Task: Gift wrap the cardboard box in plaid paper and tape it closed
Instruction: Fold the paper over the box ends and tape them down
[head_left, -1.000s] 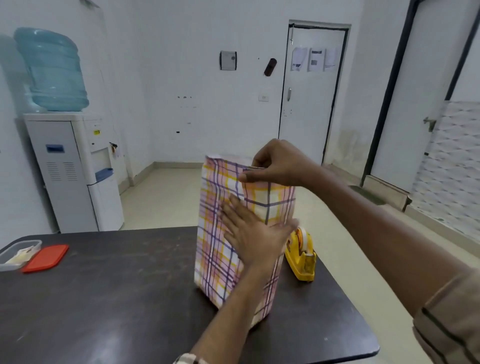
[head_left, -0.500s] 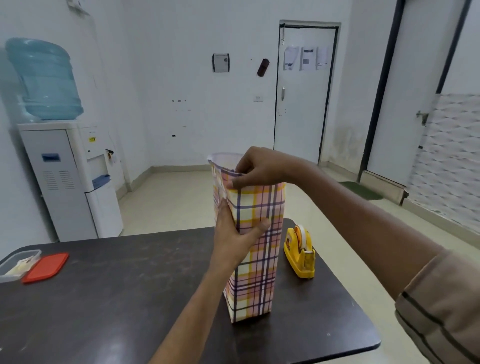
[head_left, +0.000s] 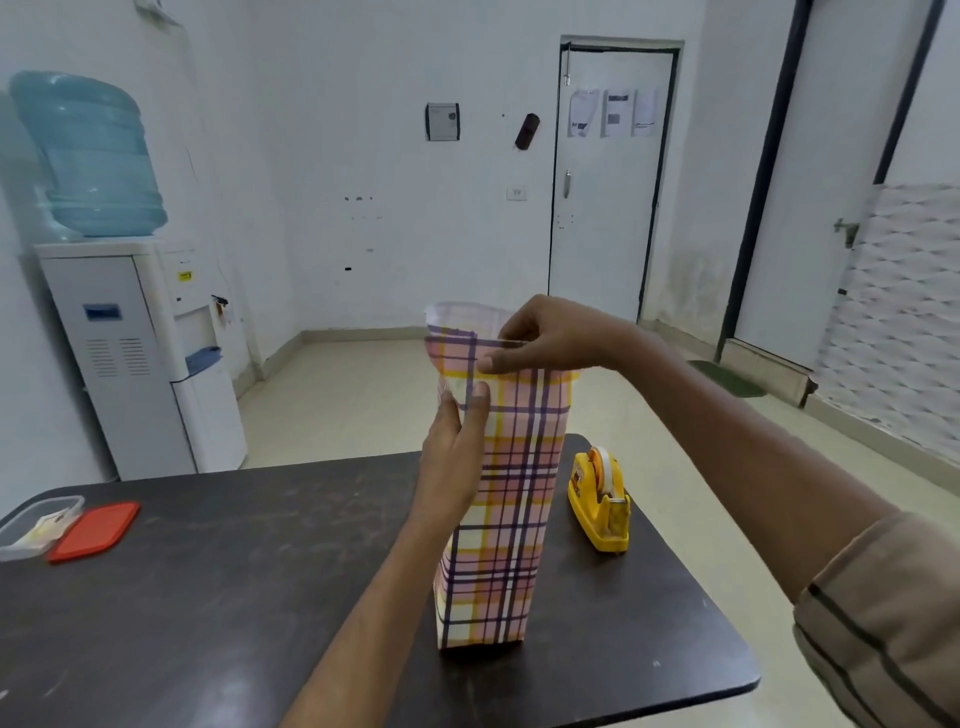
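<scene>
A dark table (head_left: 208, 597) filled the near ground. At its far left edge sat a clear container (head_left: 31, 525), with a red lid (head_left: 96, 530) lying flat just to its right. Beyond the table on the left, a white water cooler (head_left: 140, 358) carried a blue bottle (head_left: 88, 161). The far wall had a white door (head_left: 608, 208) with three papers (head_left: 613, 111) stuck on it, and a green mat (head_left: 727, 379) lay on the floor to the right.

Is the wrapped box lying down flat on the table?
No, the plaid-wrapped box stands upright on its end on the dark table, beside the yellow tape dispenser.
</scene>
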